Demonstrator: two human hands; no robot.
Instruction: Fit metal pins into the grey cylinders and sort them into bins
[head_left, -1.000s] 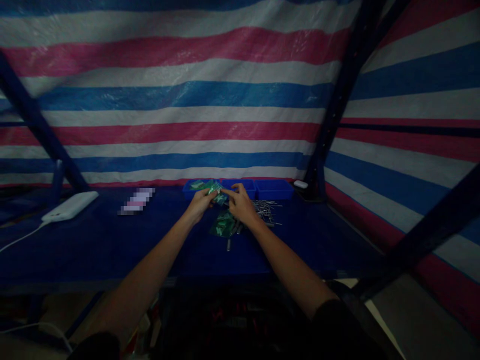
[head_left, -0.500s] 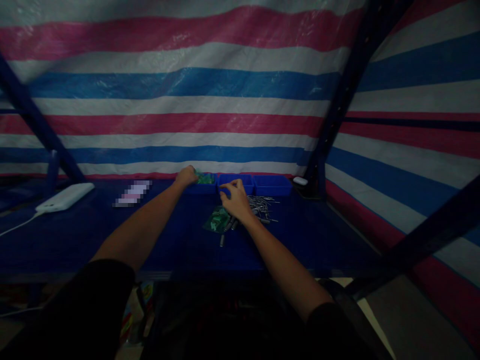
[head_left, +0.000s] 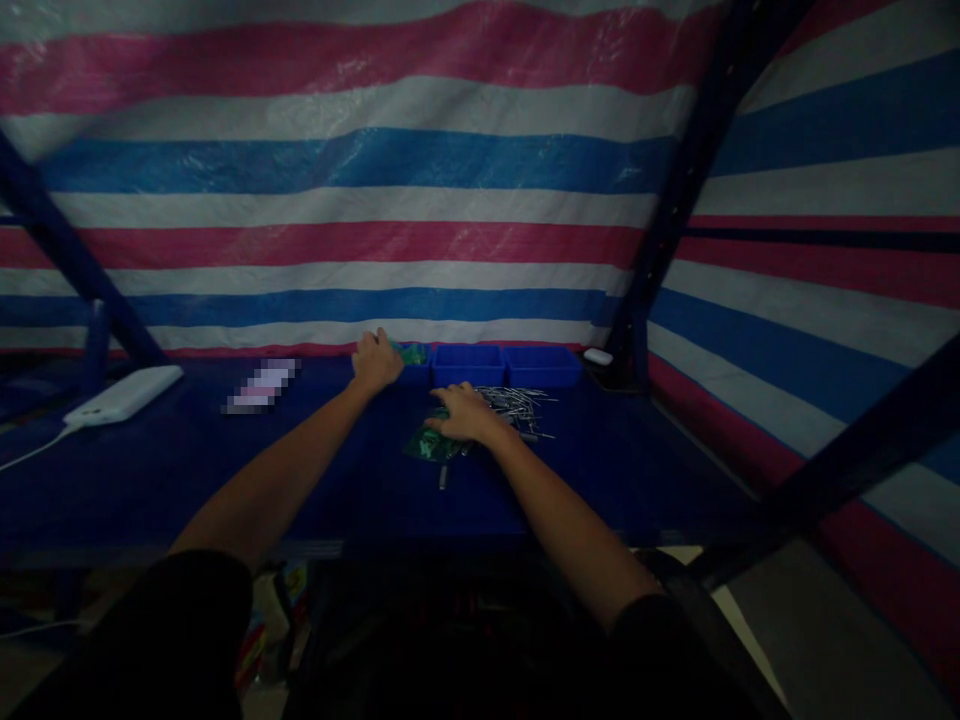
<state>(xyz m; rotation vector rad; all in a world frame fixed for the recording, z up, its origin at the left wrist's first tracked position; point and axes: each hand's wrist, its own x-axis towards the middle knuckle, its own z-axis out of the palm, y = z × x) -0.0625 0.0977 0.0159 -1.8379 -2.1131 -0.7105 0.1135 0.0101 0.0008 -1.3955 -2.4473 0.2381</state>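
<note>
My left hand (head_left: 377, 362) is at the left blue bin (head_left: 415, 374), its fingers curled in beside the green plastic packets (head_left: 412, 353) there. Whatever it pinches is hidden behind the hand. My right hand (head_left: 463, 413) reaches over a clear green packet (head_left: 431, 443) on the table, thumb and fingers apart. Just right of that hand lies a loose pile of thin metal rods (head_left: 525, 402). One short grey metal piece (head_left: 443, 477) rests nearer to me, and other grey pieces are partly covered by my right hand.
A middle blue bin (head_left: 469, 362) and a right blue bin (head_left: 544, 365) stand along the back of the blue table (head_left: 600, 480). On the left are a blurred-out phone-like item (head_left: 262, 386) and a white power bank (head_left: 124, 395) with a cable. A small white case (head_left: 598, 356) sits back right.
My right hand has come down and toward me from in front of the middle bin to the green packet. My left hand has shifted slightly, staying at the left bin.
</note>
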